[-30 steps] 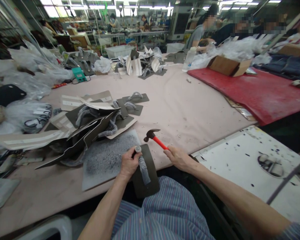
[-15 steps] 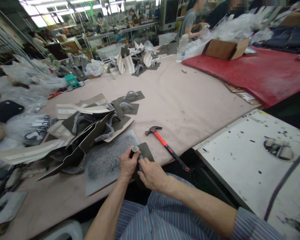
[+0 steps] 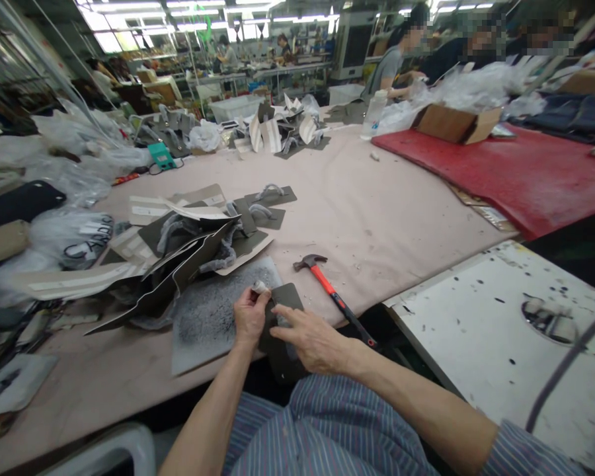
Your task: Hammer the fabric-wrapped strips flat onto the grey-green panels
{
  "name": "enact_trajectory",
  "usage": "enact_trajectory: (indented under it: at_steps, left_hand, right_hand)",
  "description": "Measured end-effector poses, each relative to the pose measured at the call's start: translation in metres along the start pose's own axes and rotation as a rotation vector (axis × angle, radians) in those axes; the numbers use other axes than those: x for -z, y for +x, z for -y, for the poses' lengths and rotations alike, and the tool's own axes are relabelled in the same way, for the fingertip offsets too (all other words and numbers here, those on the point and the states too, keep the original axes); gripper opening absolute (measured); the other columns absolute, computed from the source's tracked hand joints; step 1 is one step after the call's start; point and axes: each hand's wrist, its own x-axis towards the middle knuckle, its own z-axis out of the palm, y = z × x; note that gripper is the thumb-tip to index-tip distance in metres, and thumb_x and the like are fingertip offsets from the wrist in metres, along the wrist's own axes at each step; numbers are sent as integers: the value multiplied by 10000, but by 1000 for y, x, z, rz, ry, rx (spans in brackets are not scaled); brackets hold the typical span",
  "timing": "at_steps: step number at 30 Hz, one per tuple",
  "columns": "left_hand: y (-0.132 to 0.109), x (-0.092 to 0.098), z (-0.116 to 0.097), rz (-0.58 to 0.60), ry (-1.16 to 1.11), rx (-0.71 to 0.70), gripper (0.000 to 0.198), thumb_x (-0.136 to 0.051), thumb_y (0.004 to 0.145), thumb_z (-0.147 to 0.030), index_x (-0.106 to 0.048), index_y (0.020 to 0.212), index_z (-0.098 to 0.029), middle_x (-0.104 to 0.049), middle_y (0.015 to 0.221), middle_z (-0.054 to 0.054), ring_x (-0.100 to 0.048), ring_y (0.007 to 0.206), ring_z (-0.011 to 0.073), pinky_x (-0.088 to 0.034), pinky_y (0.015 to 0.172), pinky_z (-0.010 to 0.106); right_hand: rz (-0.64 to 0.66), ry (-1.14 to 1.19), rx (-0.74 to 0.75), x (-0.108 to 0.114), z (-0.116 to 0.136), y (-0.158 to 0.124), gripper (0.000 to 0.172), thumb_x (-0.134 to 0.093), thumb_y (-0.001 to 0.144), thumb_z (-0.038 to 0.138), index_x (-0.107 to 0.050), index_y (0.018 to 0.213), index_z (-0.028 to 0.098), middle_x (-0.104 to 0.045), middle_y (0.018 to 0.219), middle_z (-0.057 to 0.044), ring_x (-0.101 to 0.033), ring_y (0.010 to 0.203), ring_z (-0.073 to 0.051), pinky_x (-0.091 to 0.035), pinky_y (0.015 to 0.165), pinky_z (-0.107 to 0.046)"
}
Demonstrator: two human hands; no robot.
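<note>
My left hand (image 3: 249, 318) is closed around a small cylindrical piece with a pale, rounded end (image 3: 259, 286); the rest of that piece is hidden by the fingers. Beneath both hands lies a dark grey panel with rounded corners (image 3: 288, 299), at the table's front edge and partly overhanging it. My right hand (image 3: 315, 338) rests over this panel, its thumb and index finger apart, close to something greyish that I cannot make out. A claw hammer (image 3: 334, 297) with a red and black handle lies to the right. Left of the panel is a grey, speckled slab (image 3: 205, 324).
Several grey panels with plastic-wrapped handles (image 3: 188, 258) are heaped at the left. A white table with a round hole (image 3: 451, 317) stands at the right. Farther back are a red sheet (image 3: 456, 158), a cardboard box (image 3: 451, 123), a bottle (image 3: 374, 116) and co-workers.
My right hand has loosened and its fingers have spread apart. The left hand, still holding the cylindrical piece, has tilted it and shifted slightly left. The camera view has moved a little.
</note>
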Motion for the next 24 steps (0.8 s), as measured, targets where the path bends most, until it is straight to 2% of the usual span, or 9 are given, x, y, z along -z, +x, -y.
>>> enact_trajectory:
  at_steps: [3, 5, 8, 11, 13, 15, 19, 24]
  left_hand:
    - [3, 2, -1, -38, -28, 19, 275, -738, 753, -389, -673, 865, -146, -732, 825, 43, -666, 732, 150, -528, 702, 242]
    - [7, 7, -13, -129, -119, 15, 295, -752, 738, -392, -668, 868, -141, -737, 832, 50, -678, 728, 155, -541, 703, 253]
    - [15, 20, -48, -270, -211, -120, 293, -770, 729, -370, -666, 900, -155, -741, 853, 41, -696, 762, 164, -561, 730, 269]
    - [20, 31, -80, -296, -156, -268, 270, -775, 741, -357, -680, 918, -176, -743, 871, 31, -699, 791, 165, -571, 765, 281]
    - [19, 31, -87, -259, -106, -274, 265, -775, 743, -357, -692, 916, -174, -744, 873, 35, -697, 789, 163, -570, 772, 279]
    - [17, 26, -80, -187, -65, -221, 264, -762, 753, -362, -700, 914, -162, -744, 863, 42, -692, 769, 161, -565, 750, 267]
    - [13, 13, -45, -28, -16, -104, 238, -745, 748, -355, -697, 873, -158, -742, 833, 40, -687, 757, 161, -551, 733, 251]
    - [12, 12, -17, 34, 27, -44, 238, -725, 761, -368, -688, 883, -167, -747, 856, 45, -694, 785, 170, -547, 741, 254]
  right_hand:
    - [70, -136, 99, 2, 0, 7, 368, -583, 791, 119, -574, 1150, 198, -470, 1348, -107, -515, 1010, -230, -418, 853, -372]
    - [60, -196, 66, 7, 0, 13, 234, -562, 832, 149, -582, 1064, 171, -555, 1205, -120, -534, 954, -232, -410, 875, -398]
    - [-4, -221, -163, 21, 0, 22, 141, -483, 883, 160, -582, 983, 143, -614, 963, -123, -570, 829, -229, -423, 844, -407]
    - [-49, -135, -424, 27, 2, 26, 186, -429, 920, 193, -582, 1012, 138, -640, 883, -114, -606, 760, -215, -444, 730, -348]
    - [-89, -37, -531, 19, 7, 27, 231, -422, 952, 255, -559, 1108, 153, -664, 892, -91, -639, 770, -208, -451, 695, -316]
    - [-126, 43, -592, 3, 14, 26, 283, -453, 969, 329, -520, 1199, 178, -682, 916, -69, -666, 799, -212, -458, 691, -305]
    - [-130, 82, -639, -29, 28, 22, 312, -462, 990, 393, -518, 1238, 212, -692, 932, -65, -687, 819, -240, -471, 682, -321]
    - [-131, 112, -744, -38, 36, 20, 350, -443, 1007, 426, -519, 1271, 208, -708, 908, -87, -699, 833, -257, -485, 695, -323]
